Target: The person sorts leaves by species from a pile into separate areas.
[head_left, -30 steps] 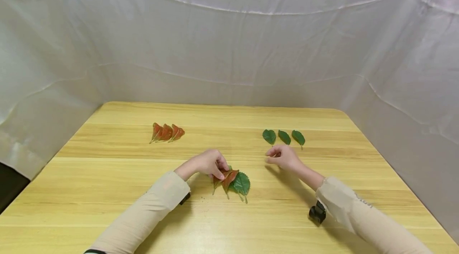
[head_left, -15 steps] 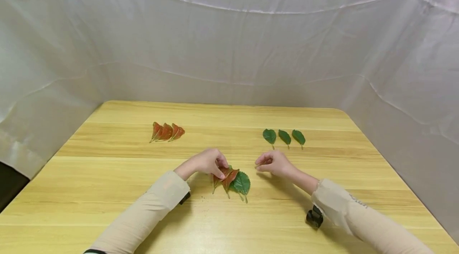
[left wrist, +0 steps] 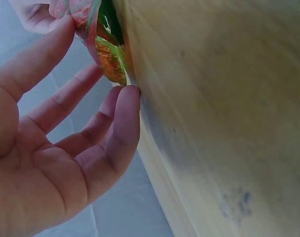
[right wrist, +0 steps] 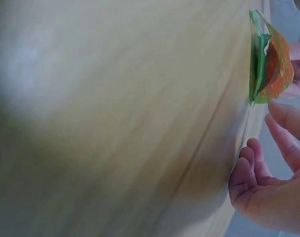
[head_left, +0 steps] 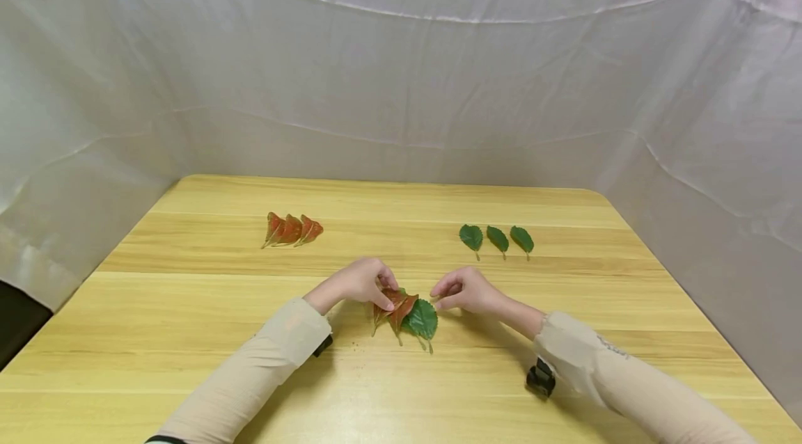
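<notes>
Pale cloth (head_left: 401, 82) hangs at the back and on both sides of a wooden worktop (head_left: 438, 402). Toward its far edge, three red leaves (head_left: 292, 230) overlap on the left, and three green leaves (head_left: 498, 239) lie in a row on the right, apart from each other. Between these groups, but nearer to the person, is a mixed pile: front red leaves (head_left: 406, 312) partly cover front green leaves (head_left: 425, 322). The left grip (head_left: 365, 280) pinches the red part between thumb and forefinger; how many leaves it holds, I cannot tell. The right grip (head_left: 474, 291) holds nothing, its fingers loosely bent and just beside the green edge; whether they touch it is not clear.

It seems that the step in hand is sorting the pile by colour. The next move probably calls for the right grip to pinch one green leaf by its free edge, while the left steadies the red ones.
</notes>
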A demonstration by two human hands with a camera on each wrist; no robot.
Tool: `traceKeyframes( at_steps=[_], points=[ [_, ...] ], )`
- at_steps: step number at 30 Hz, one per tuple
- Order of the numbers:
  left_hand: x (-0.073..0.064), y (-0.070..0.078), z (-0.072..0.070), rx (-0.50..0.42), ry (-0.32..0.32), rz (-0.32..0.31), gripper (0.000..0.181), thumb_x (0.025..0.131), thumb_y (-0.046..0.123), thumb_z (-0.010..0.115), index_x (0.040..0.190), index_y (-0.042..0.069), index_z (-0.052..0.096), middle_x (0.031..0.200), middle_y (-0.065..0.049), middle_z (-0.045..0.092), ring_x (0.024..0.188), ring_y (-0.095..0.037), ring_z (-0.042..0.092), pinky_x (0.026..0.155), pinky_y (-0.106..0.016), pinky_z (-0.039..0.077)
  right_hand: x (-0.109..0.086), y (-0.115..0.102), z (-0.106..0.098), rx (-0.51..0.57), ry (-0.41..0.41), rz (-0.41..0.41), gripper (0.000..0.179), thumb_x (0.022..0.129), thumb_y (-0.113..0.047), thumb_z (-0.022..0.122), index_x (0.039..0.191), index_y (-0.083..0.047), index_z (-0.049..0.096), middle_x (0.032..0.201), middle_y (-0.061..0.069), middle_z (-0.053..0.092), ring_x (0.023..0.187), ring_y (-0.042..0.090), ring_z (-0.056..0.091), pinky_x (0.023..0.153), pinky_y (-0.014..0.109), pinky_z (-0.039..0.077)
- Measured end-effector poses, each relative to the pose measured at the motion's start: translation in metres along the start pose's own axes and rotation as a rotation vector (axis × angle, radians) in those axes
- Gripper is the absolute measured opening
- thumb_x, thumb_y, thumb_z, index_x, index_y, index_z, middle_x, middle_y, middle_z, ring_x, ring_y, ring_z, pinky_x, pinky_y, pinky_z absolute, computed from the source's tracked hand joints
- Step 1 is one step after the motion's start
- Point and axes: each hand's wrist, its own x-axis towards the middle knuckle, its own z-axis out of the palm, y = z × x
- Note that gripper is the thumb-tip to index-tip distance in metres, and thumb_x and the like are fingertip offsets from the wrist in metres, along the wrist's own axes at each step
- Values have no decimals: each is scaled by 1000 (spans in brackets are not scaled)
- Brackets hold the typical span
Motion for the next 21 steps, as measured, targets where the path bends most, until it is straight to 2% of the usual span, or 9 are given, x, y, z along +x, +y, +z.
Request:
traceKeyframes(
  at_steps=[9,16,21],
  points=[
    [-1,-1,0,-22,4,10,26,69,15,78,91,6,68,90,-1,62,89,-20,55,79,-34,45,2,-2,5,22,-62,-27,19,70,-1,71,87,6,67,83,11,65,63,12,49,53,22,42],
    [-1,-4,0,-72,18,19,26,69,13,78,91,3,68,89,-2,61,87,-20,55,78,-34,45,2,-1,7,-12,-72,-44,20,69,-1,73,87,4,68,88,8,64,65,11,48,59,23,43],
    [-2,-4,-1,-88,23,-12,28,69,15,77,93,4,67,92,-2,61,92,-22,54,82,-37,43,2,-1,9,-42,-67,-57,19,67,1,72,86,3,69,86,6,59,66,12,44,57,22,40]
  ],
)
